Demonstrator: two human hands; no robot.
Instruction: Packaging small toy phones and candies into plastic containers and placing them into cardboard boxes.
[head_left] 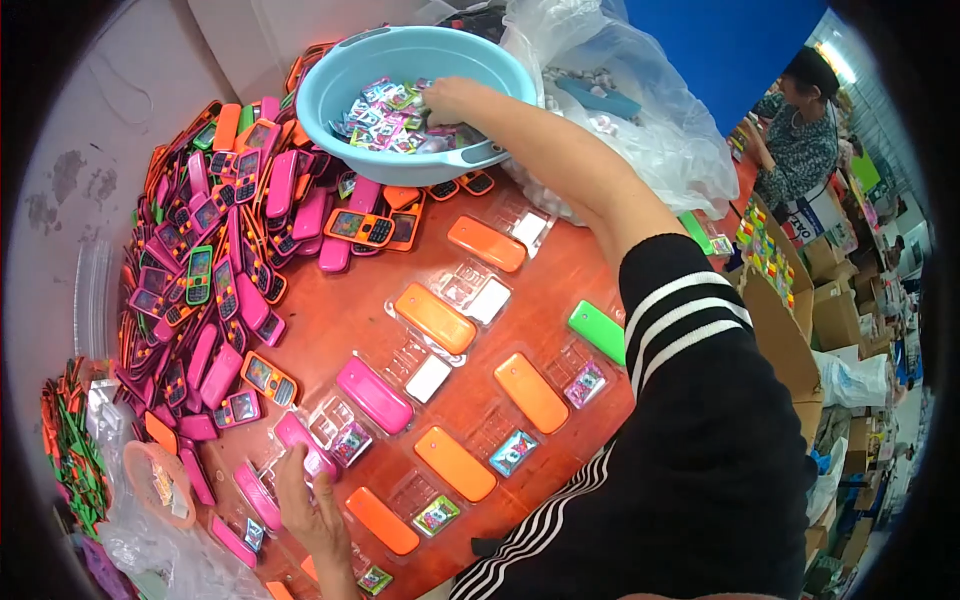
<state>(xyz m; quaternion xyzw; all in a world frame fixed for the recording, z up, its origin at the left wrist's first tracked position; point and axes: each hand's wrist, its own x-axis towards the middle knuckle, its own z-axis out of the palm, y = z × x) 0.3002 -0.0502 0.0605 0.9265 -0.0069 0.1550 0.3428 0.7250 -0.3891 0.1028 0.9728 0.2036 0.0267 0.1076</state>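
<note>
My right hand [456,104] reaches into a light blue basin [330,120]. Its curled fingers are among small colourful printed packets [385,118]; whatever they pinch is hidden. Low on the left, my left hand [316,515] has its fingers apart beside a pink toy phone [305,445], fingertips close to or touching it. That phone lies in a clear plastic tray [328,420] with a small packet [351,443]. More trays lie in slanting rows, with orange phones [435,318], a pink phone [375,393] and a green one [597,332]. Some hold colourful packets [513,453], others white-faced ones [428,378].
A large heap of toy phones [230,230] covers the left of the red table [330,310]. Behind the basin's right side, a clear plastic bag [640,110] holds pale pieces. A pink round container [160,485] stands at lower left. Another person [800,140] and cardboard boxes [835,310] are at right.
</note>
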